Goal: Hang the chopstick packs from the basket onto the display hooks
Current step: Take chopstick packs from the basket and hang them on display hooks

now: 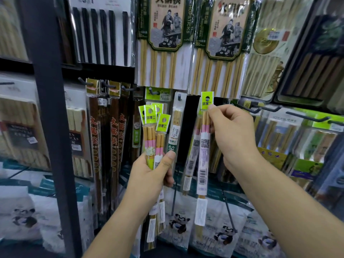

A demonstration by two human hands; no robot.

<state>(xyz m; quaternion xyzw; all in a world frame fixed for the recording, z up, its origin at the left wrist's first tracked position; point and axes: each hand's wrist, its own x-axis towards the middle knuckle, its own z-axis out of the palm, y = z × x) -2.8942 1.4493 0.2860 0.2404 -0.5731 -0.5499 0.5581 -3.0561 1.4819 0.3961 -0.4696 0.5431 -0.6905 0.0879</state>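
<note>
My left hand [151,169] grips a bundle of several chopstick packs [153,131], each with a lime-green header card and pink-banded sticks, held upright in front of the display. My right hand [230,133] pinches the top of one more pack [203,146] just under its green header [206,100]. The hole in that header sits over the end of a dark hook [207,99]. Another pack of the same kind [193,146] hangs just behind it. The basket is out of view.
Large bamboo chopstick packs [162,43] hang above. Dark red-brown packs [104,136] hang at the left next to a black upright post [50,108]. Bare black hooks [266,108] jut out at the right. Panda-printed bags [179,222] lie below.
</note>
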